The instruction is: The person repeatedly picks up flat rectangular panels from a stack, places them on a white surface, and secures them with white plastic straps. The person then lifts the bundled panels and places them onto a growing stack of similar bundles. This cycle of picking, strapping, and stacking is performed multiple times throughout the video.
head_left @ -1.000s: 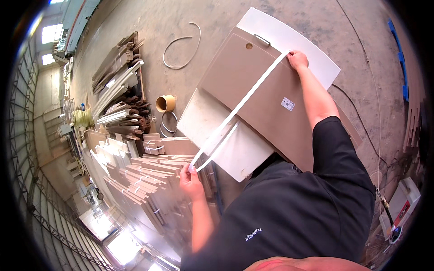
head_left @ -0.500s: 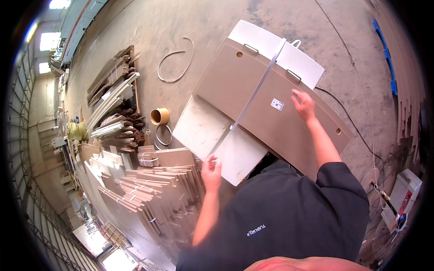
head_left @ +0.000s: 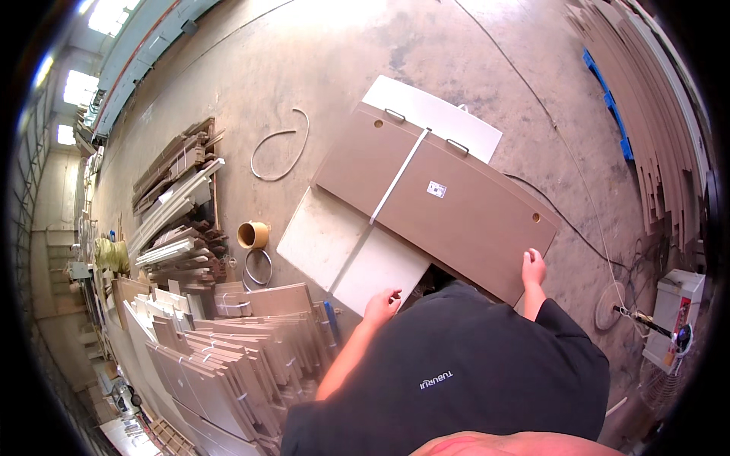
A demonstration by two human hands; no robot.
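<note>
A brown panel (head_left: 456, 216) with two dark handles and a small label lies slantwise before me, over white boards (head_left: 357, 266) that stick out on its near left and far side. A pale strap (head_left: 400, 175) runs across the brown panel. Above the near edge of the lower white board is my left hand (head_left: 382, 305), its fingers loosely bent and apart, with nothing visible in them. Beside the right end of the brown panel, close to its edge, my right hand (head_left: 534, 269) has loosely bent fingers and no visible object; whether it touches the panel is unclear.
Strapped bundles of brown boards (head_left: 228, 349) stand on the left, with piled strips (head_left: 179, 190) beyond. A cardboard tube (head_left: 252, 235) and a loose strap loop (head_left: 255, 156) lie on the floor. A dark cable (head_left: 566, 199) runs right, toward a grey machine (head_left: 673, 304).
The strap's far end, which stood up off the brown panel, now lies flatter. Both hands have drawn nearer my body, the left also away from the strap. My view has shifted.
</note>
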